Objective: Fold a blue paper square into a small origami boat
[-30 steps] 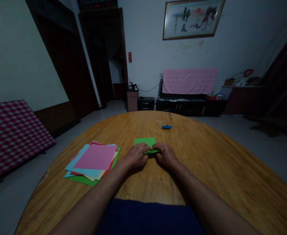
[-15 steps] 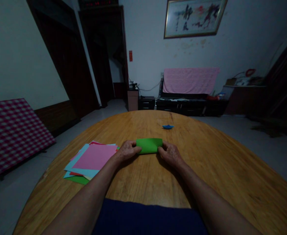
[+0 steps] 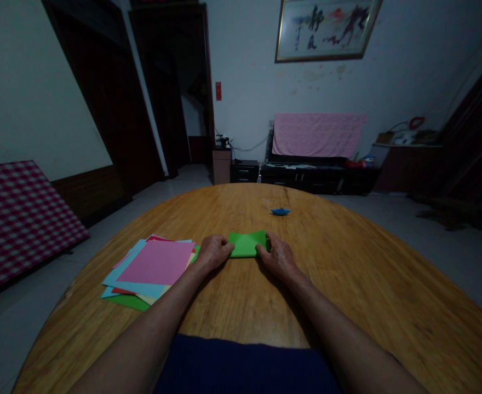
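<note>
A folded green paper (image 3: pixel 246 243) lies flat on the round wooden table (image 3: pixel 348 273), in front of me. My left hand (image 3: pixel 213 251) is curled, with its fingertips pressing the paper's left edge. My right hand (image 3: pixel 277 255) is curled too and presses the paper's right side from above. A stack of coloured paper sheets (image 3: pixel 153 269), pink on top, rests just left of my left hand. Farther back on the table sits a small blue folded paper piece (image 3: pixel 280 211).
A red-checked board (image 3: pixel 15 213) leans at the left beside the table. Behind the table stand a low dark cabinet with a pink cloth (image 3: pixel 317 134) over it, a dark doorway (image 3: pixel 171 93) and a framed picture (image 3: pixel 325 27) on the wall.
The green paper was folded over toward the far side and now lies flat as a narrower rectangle. Both hands shifted from pinching its near edge to pressing its two ends.
</note>
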A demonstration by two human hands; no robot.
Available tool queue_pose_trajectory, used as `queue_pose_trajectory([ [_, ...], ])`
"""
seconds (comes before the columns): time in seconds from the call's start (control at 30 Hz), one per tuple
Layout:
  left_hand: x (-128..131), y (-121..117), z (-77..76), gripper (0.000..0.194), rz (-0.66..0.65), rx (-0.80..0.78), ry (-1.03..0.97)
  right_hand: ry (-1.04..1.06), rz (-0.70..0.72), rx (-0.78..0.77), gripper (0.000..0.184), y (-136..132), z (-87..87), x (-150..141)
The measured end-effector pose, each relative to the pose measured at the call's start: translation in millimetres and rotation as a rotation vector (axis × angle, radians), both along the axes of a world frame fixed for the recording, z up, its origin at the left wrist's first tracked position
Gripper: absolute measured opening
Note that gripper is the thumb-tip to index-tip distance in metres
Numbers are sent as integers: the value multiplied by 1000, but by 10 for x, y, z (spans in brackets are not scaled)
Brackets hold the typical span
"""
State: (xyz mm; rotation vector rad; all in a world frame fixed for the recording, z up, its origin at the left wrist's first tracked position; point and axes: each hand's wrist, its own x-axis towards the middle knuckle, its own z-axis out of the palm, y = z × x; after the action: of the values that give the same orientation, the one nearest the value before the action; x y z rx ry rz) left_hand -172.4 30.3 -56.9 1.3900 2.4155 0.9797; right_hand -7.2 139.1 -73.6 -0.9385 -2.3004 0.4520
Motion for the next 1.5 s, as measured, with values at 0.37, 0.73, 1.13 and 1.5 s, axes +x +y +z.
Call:
queue_pose_trajectory([
  [0.37,101,-1,93,26,-52,-162,242,-94,28,32,62,-15,-28,-37],
  [0.73,139,-13,125,25,-35,-181,247,-106,65,65,55,-2,27,-52],
  [1.13,43,40,-61,23,111,148,9,359,145,-69,45,14,74,-124],
  [1.5,34,70,-60,19,18,475,-506,668,138,-720,49,-14,201,-93],
])
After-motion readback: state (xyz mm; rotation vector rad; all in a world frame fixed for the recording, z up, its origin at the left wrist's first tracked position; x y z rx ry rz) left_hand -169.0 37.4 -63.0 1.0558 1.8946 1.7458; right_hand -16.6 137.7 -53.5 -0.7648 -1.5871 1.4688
